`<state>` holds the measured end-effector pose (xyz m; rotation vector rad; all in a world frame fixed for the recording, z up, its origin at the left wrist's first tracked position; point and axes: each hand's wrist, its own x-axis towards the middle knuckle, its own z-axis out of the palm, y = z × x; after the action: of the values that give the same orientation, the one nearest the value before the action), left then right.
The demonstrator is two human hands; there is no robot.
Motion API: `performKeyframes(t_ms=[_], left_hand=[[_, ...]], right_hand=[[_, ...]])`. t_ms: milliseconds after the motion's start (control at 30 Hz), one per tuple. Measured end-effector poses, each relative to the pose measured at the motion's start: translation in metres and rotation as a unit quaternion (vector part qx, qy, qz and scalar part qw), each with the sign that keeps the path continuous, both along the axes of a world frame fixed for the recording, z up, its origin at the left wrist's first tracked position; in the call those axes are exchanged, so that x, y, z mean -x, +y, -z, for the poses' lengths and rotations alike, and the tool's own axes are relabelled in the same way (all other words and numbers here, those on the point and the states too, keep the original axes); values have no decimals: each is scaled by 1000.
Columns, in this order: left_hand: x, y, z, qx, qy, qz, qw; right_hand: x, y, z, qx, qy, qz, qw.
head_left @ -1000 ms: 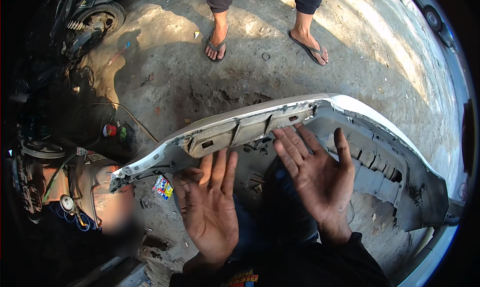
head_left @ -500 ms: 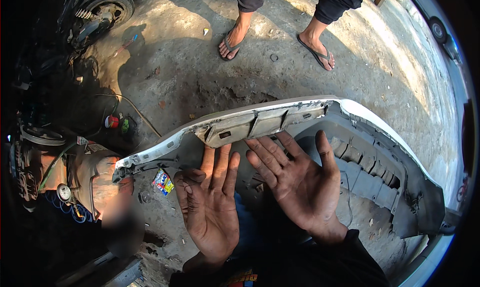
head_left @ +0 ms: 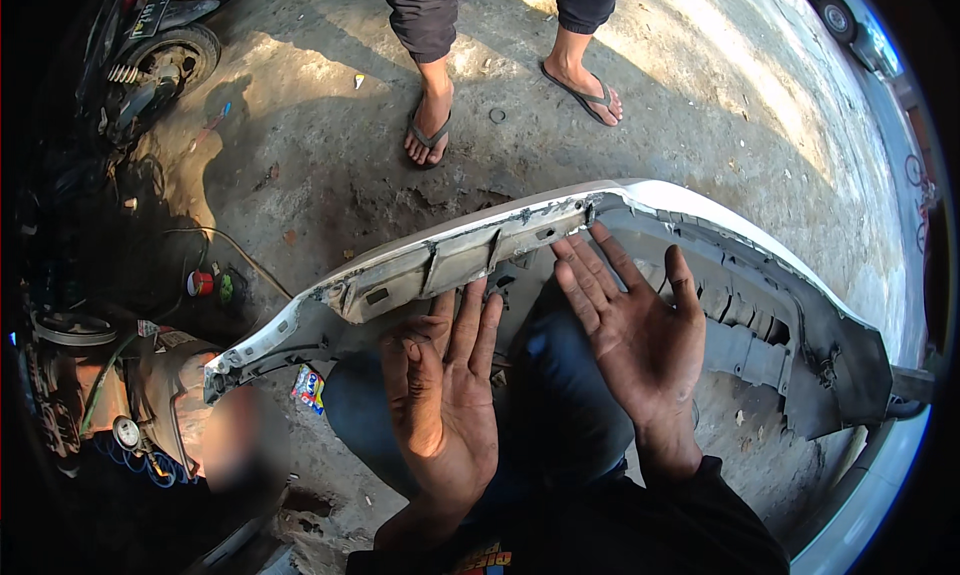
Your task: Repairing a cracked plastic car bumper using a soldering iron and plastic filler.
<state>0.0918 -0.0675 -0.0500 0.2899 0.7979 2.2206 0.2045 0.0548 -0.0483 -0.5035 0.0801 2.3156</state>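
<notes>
A white car bumper (head_left: 470, 245) lies across the ground before me, its grey inner side turned toward me. My left hand (head_left: 440, 395) is palm up beneath its middle lip. The index, middle and ring fingers stretch out there, while the thumb stands upright. My right hand (head_left: 645, 340) also faces palm up, farther right along the same lip. Its fingers are spread, with the tips close to the bumper's underside; whether they touch it I cannot tell. Neither hand is closed round anything. My knees in blue jeans (head_left: 570, 375) are bent below the bumper.
Another person's sandalled feet (head_left: 430, 130) stand beyond the bumper. An orange compressor tank (head_left: 170, 375) with a gauge (head_left: 127, 433) is at the left, near a red can (head_left: 200, 283). A motorcycle wheel (head_left: 175, 65) is at the far left. A colourful wrapper (head_left: 308, 388) lies on the ground.
My view has shifted and my knees have come into sight. My right hand has moved right along the bumper, away from the left. The other person's foot on the left has come nearer.
</notes>
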Motion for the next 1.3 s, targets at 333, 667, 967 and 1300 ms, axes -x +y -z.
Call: performKeyframes(t_ms=[333, 667, 967, 1300], left_hand=[[31, -42, 4, -11, 10, -93, 996], [34, -58, -13, 52, 33, -156, 986], [33, -59, -4, -29, 29, -103, 994], [23, -75, -10, 57, 82, -212, 972]], right_hand=[[29, -31, -8, 5, 9, -28, 1000], [63, -69, -26, 27, 94, -194, 976], [21, -36, -20, 16, -7, -66, 998], [-40, -28, 6, -49, -60, -10, 997]])
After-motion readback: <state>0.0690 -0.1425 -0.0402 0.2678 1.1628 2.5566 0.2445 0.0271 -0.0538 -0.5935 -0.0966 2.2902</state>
